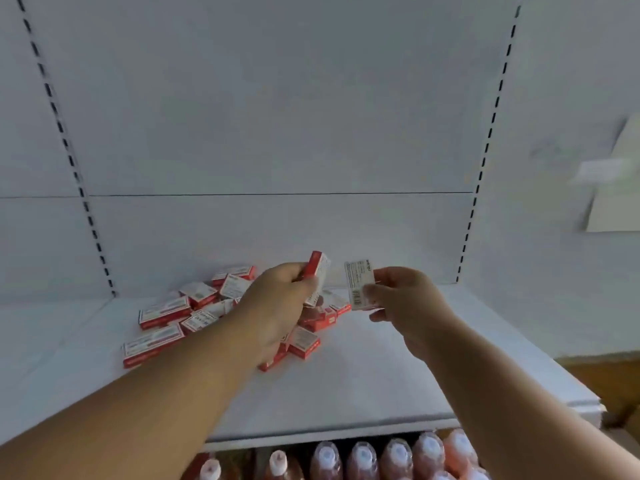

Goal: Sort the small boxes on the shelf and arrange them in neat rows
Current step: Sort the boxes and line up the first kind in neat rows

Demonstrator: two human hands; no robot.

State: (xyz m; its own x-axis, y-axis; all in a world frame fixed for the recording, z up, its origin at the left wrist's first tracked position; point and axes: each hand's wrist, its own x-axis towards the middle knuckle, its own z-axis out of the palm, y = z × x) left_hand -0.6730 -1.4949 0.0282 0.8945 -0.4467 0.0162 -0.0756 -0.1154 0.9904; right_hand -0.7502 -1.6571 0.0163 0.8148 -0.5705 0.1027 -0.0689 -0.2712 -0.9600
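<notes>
A loose heap of several small red-and-white boxes point(162, 313) lies on the white shelf point(363, 382), left of centre and toward the back. My left hand point(277, 306) is raised over the heap and grips a red-and-white box point(318, 271) that stands upright in my fingers. Just to its right, my right hand point(405, 299) pinches another small box point(359, 285) by its edge, its white label side with a barcode facing me. Both held boxes are above the shelf and a small gap separates them. My left forearm hides part of the heap.
The shelf's white back panel point(277, 133) rises behind, with slotted uprights at left point(69, 150) and right point(485, 150). Bottles with white caps point(363, 459) stand on the shelf below the front edge. A pale sheet point(616, 188) hangs at the far right.
</notes>
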